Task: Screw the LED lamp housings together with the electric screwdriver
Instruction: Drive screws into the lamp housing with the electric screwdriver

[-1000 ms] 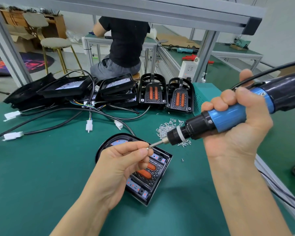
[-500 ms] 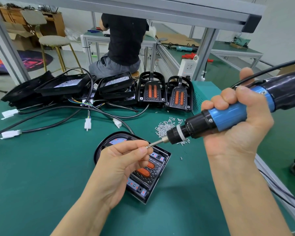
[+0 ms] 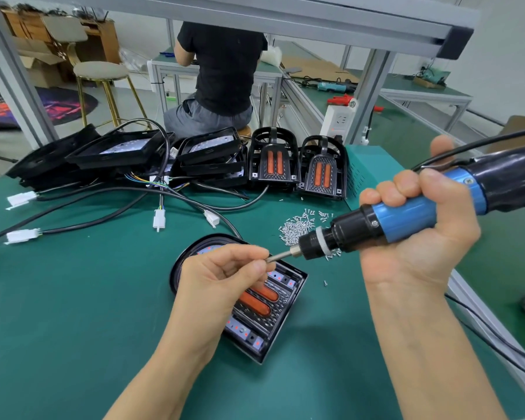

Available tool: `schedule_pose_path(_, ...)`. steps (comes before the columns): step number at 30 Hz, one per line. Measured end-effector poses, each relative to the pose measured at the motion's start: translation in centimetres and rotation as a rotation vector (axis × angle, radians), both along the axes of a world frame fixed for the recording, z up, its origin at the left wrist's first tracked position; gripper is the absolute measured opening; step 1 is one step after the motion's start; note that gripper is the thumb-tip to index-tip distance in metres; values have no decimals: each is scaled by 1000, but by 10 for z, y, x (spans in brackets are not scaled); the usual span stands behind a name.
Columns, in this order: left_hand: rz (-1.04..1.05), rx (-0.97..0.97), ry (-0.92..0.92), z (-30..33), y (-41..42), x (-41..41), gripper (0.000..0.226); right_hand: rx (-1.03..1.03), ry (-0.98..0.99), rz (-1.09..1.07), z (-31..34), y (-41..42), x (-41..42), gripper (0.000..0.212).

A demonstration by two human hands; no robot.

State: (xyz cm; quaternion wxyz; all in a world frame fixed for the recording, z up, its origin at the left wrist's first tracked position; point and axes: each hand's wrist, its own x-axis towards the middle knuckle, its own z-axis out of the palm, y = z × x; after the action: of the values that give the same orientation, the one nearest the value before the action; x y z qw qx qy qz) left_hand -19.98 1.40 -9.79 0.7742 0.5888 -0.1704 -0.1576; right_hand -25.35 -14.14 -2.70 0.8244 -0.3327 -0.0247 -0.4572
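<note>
Barely anything has moved: the left hand (image 3: 222,278) keeps pinching at the screwdriver (image 3: 406,219) bit's tip

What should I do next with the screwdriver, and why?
Probably tip the screwdriver down onto a screw hole of the housing. The left hand pinches at the bit tip, likely seating a screw, while the right hand holds the tool up off the housing.
</note>
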Motion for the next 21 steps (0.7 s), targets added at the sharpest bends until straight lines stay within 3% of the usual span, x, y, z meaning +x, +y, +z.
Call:
schedule_pose_path(3,11,-33,48,-2,-1,0,13,43,-12,0,-2,-2,3,31)
schedule_pose_path(10,60,-97,94,-9,-9,-2,12,56,-13,-35,-6,0,6,33)
schedule_pose_path(13,51,-127,141,-14,-9,-2,15,75,-6,-31,-7,-2,6,33)
schedule_pose_path(17,-22,-89,71,-9,-5,-2,27,81,-8,-21,-8,-3,6,33)
schedule_pose_path(19,94,-36,-10,-11,8,4,39,69,-14,-25,-7,-6,5,32)
schedule_pose_path(21,360,197,-157,-17,31,18,40,45,-15,-33,-5,-10,4,32)
